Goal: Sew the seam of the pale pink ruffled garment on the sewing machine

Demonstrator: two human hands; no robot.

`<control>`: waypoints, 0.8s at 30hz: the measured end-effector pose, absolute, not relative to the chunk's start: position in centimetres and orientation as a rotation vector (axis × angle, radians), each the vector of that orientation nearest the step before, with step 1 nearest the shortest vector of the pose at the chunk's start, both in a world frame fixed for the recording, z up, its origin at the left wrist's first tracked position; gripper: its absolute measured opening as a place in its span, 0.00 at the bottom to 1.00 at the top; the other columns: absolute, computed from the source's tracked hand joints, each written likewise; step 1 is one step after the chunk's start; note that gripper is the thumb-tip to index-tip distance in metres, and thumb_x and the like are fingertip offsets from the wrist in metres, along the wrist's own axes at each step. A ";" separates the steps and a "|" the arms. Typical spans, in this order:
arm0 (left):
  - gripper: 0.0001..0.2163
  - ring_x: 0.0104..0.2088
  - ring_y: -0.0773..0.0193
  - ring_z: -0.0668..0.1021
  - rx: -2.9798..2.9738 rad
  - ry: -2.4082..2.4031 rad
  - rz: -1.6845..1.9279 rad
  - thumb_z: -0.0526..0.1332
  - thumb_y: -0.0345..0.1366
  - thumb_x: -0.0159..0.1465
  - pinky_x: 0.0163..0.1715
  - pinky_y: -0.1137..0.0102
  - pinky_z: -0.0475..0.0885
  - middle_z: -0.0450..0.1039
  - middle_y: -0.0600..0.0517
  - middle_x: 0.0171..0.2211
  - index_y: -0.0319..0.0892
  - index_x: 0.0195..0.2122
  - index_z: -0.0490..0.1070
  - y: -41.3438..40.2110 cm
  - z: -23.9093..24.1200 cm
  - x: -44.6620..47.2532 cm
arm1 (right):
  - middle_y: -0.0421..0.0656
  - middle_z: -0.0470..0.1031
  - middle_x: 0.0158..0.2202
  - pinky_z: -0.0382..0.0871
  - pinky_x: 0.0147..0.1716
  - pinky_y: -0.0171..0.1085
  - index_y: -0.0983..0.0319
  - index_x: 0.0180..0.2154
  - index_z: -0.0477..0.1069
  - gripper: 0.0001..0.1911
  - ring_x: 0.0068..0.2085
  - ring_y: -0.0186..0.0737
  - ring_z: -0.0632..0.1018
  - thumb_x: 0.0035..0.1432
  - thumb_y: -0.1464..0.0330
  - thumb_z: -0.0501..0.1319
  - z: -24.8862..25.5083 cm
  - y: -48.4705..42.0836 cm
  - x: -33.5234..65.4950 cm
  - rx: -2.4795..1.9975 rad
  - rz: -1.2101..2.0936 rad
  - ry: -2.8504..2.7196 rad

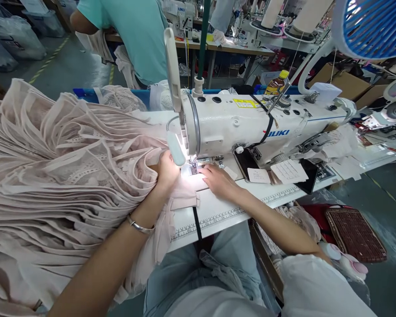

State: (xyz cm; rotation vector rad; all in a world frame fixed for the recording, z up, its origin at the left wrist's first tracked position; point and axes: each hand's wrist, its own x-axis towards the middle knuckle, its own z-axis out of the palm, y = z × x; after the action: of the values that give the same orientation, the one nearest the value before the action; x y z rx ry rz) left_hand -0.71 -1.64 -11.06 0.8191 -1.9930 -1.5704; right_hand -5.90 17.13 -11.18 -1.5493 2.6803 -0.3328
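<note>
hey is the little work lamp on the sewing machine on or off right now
On. The lamp throws a bright white patch on the pink fabric at the needle, between the left hand and right hand.

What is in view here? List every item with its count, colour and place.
fabric: one heap, pale pink, left of the table
sewing machine: one, white, table centre
lamp: one, white, lit beside the needle
table: one, white, ruler printed along its front edge
paper cards: two, white, below the machine arm
bottle: one, yellow cap, behind the machine
co-worker: one, teal shirt, top left
bracelet: one, silver, left wrist
left hand: on the fabric
right hand: flat beside the needle
</note>
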 end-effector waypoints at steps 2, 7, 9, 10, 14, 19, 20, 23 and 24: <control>0.07 0.51 0.53 0.74 0.736 -2.179 -1.317 0.61 0.24 0.56 0.55 0.59 0.69 0.73 0.46 0.43 0.41 0.33 0.68 -1.3 -10.4 0.4 | 0.51 0.75 0.44 0.68 0.39 0.42 0.65 0.49 0.73 0.13 0.41 0.47 0.73 0.68 0.74 0.54 -11.1 18.5 -5.7 -1.496 -0.392 2.794; 0.07 0.42 0.52 0.76 0.011 -2.825 -0.600 0.56 0.27 0.65 0.44 0.58 0.72 0.75 0.46 0.37 0.41 0.34 0.71 0.2 -10.0 6.1 | 0.49 0.73 0.33 0.69 0.41 0.47 0.63 0.32 0.73 0.13 0.39 0.49 0.71 0.69 0.70 0.55 -11.2 22.3 -5.6 -1.477 -0.597 2.984; 0.08 0.43 0.51 0.77 -0.266 -2.908 -0.314 0.55 0.29 0.68 0.43 0.58 0.73 0.77 0.44 0.40 0.39 0.37 0.74 0.7 -10.5 8.6 | 0.48 0.73 0.34 0.69 0.42 0.47 0.62 0.34 0.73 0.13 0.39 0.49 0.71 0.70 0.68 0.55 -11.2 22.9 -5.0 -1.545 -0.685 2.956; 0.09 0.47 0.49 0.78 -0.336 -2.905 -0.199 0.55 0.28 0.67 0.46 0.57 0.73 0.78 0.41 0.45 0.37 0.43 0.75 0.8 -10.9 9.7 | 0.48 0.73 0.35 0.70 0.42 0.47 0.62 0.36 0.73 0.11 0.39 0.48 0.71 0.70 0.68 0.55 -11.3 22.8 -4.4 -1.599 -0.717 2.899; 0.20 0.59 0.46 0.74 -0.440 -2.904 0.099 0.53 0.20 0.64 0.55 0.57 0.71 0.73 0.34 0.57 0.29 0.56 0.71 1.0 -11.9 11.8 | 0.48 0.75 0.42 0.71 0.42 0.43 0.63 0.43 0.72 0.05 0.44 0.46 0.72 0.67 0.68 0.61 -12.0 20.8 -1.6 -1.878 -0.675 2.563; 0.17 0.48 0.48 0.81 -0.474 -2.906 0.104 0.51 0.19 0.64 0.41 0.61 0.77 0.79 0.35 0.47 0.29 0.49 0.75 0.4 -11.3 10.5 | 0.48 0.77 0.40 0.68 0.45 0.42 0.65 0.39 0.72 0.08 0.44 0.45 0.73 0.70 0.74 0.55 -13.6 18.7 -0.4 -2.191 -0.389 2.534; 0.16 0.46 0.49 0.81 -0.454 -2.880 0.035 0.52 0.20 0.65 0.40 0.61 0.77 0.80 0.37 0.45 0.30 0.47 0.76 0.1 -11.2 10.3 | 0.47 0.77 0.40 0.67 0.45 0.42 0.65 0.40 0.72 0.08 0.44 0.45 0.73 0.70 0.74 0.54 -13.8 18.7 -0.5 -2.234 -0.350 2.526; 0.12 0.52 0.50 0.78 -0.424 -2.784 -0.203 0.52 0.24 0.67 0.48 0.59 0.75 0.78 0.38 0.49 0.36 0.42 0.76 -0.6 -10.8 10.8 | 0.47 0.78 0.43 0.68 0.46 0.41 0.66 0.42 0.72 0.08 0.47 0.44 0.74 0.71 0.74 0.54 -13.9 19.1 -1.5 -2.281 -0.318 2.474; 0.12 0.53 0.51 0.77 -0.451 -2.795 -0.275 0.52 0.24 0.67 0.51 0.59 0.73 0.77 0.39 0.52 0.37 0.41 0.75 -0.8 -10.7 11.5 | 0.47 0.78 0.44 0.68 0.47 0.41 0.65 0.43 0.72 0.08 0.47 0.43 0.74 0.71 0.75 0.54 -13.8 19.4 -1.8 -2.265 -0.315 2.464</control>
State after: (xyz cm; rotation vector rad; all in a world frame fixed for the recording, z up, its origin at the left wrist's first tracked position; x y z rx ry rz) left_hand 11.48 -0.85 -10.71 -0.4512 -2.7952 -0.2753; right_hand -1.77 19.37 -13.84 -2.2649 2.4644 -0.3151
